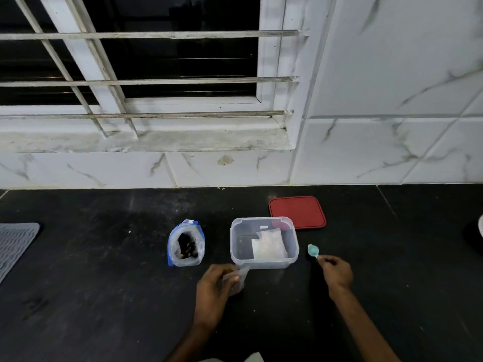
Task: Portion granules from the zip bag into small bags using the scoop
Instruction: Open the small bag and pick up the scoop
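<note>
Fingers of our left hand (218,283) curl round a small bag (236,279), clear and limp, held just near of the plastic tub (261,264); whether its mouth is open we cannot tell. Fingers of our right hand (337,273) pinch the handle of the teal scoop (313,250), whose bowl sits low over the table (104,257), just right of the tub; we cannot tell if it is loaded. Inside the tub lie other small bags (269,246), pale and flat. The zip bag (186,244) stands open left of the tub, dark granules (187,248) showing in its mouth. A red lid (297,212) lies beyond the tub, a grey mat (15,244) far left. We judge ourselves between portions: bag in hand, scoop away from the granules. Next, the scoop must cross over the tub to the zip bag, dip in, and come back level to the small bag, whose mouth we must hold wide.
</note>
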Tool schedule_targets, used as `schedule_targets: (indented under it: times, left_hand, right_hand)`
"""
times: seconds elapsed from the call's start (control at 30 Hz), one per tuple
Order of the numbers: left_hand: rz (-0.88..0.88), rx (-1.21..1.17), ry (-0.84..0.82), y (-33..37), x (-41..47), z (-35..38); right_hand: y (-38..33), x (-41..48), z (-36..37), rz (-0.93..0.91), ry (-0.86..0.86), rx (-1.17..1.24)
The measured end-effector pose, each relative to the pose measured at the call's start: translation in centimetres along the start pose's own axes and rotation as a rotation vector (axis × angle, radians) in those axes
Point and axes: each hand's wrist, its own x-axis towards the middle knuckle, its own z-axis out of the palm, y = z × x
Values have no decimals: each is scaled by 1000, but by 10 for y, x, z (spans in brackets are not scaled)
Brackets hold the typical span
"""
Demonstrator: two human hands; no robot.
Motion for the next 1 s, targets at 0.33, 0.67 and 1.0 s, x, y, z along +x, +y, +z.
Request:
schedule_targets:
  times: [0.33,0.67,1.0]
  left_hand:
    - [-55,-234,100,27,11,10]
    - [-41,-260,-53,31,19,8]
    - [2,-338,-17,21,18,3]
  right_hand:
    - [-25,-34,-8,-489,5,-15]
    - [-72,-124,17,-866,-765,-208]
    - [-70,-128,32,-807,-687,-105]
